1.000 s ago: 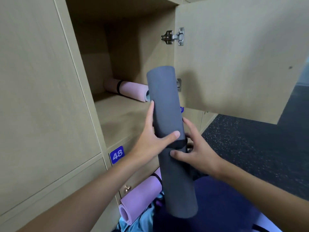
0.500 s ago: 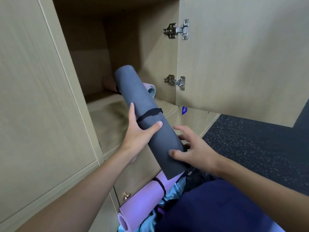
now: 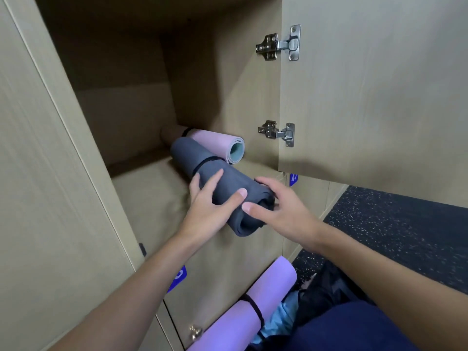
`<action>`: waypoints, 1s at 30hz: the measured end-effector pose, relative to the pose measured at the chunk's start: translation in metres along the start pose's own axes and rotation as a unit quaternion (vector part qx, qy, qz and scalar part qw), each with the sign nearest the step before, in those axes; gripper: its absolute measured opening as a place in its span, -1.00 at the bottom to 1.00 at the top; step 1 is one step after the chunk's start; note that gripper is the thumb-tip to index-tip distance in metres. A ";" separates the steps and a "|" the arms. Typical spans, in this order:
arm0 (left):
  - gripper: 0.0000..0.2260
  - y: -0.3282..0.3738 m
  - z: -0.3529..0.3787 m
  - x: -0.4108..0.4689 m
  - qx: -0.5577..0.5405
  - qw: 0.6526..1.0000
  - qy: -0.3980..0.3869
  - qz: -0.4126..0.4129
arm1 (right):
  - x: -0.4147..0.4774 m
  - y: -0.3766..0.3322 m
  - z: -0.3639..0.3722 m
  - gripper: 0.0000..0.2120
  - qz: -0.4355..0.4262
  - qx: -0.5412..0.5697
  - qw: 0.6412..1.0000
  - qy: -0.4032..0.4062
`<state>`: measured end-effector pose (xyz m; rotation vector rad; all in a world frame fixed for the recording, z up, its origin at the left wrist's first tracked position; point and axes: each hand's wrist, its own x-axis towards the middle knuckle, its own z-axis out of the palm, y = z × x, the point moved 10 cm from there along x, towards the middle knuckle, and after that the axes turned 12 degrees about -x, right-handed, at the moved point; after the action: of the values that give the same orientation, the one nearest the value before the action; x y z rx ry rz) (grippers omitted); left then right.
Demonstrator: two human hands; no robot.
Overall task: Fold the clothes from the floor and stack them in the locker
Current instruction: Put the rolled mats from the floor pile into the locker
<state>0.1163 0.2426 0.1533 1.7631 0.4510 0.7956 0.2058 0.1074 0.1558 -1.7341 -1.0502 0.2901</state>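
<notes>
**Hidden and cut-off parts around the grey mat**

Behind the grey mat (image 3: pixel 202 160), the far end of the pink mat (image 3: pixel 215 139) is covered and lost in shadow. Below the grey mat, a blue number plate (image 3: pixel 179 278) is largely masked by the left forearm (image 3: pixel 141 287), so its digits cannot be read. To the right, a second plate (image 3: pixel 293 179) is partly covered by the door (image 3: pixel 367 97). Further below, the purple mat (image 3: pixel 253 307) is cut off by the bottom edge, and light blue cloth (image 3: pixel 281 317) is mostly buried beside it.
</notes>
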 end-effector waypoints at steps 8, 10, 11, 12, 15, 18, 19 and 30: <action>-0.14 -0.013 -0.003 0.019 0.006 1.000 -0.022 0.012 | 0.042 0.009 0.013 -0.54 -0.042 -0.052 0.994 -0.089; -0.04 -0.015 -0.006 0.024 0.011 1.000 0.001 0.022 | 0.052 0.018 0.015 -0.51 -0.037 -0.054 0.992 -0.105; -0.08 -0.016 -0.008 0.026 0.014 0.999 0.017 0.032 | 0.056 0.020 0.015 -0.47 -0.033 -0.056 0.991 -0.118; -0.17 -0.015 -0.010 0.029 0.021 0.998 0.031 0.045 | 0.062 0.023 0.015 -0.42 -0.033 -0.070 0.988 -0.135; -0.34 -0.013 -0.012 0.040 0.038 0.994 0.055 0.081 | 0.080 0.048 0.017 -0.11 -0.001 -0.192 0.964 -0.182; -0.38 -0.013 -0.010 0.054 0.038 0.994 0.060 0.084 | 0.108 0.070 0.015 0.05 0.007 -0.318 0.931 -0.177; -0.39 -0.014 -0.009 0.059 0.044 0.994 0.058 0.084 | 0.117 0.075 0.015 0.11 0.004 -0.349 0.920 -0.177; -0.39 -0.038 -0.037 0.106 0.013 0.988 0.146 0.038 | 0.138 0.087 0.017 -0.02 -0.034 -0.407 0.893 -0.188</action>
<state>0.1681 0.3495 0.1549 1.7010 0.5935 1.1143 0.3198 0.2165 0.1124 -2.4359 -1.6709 0.1432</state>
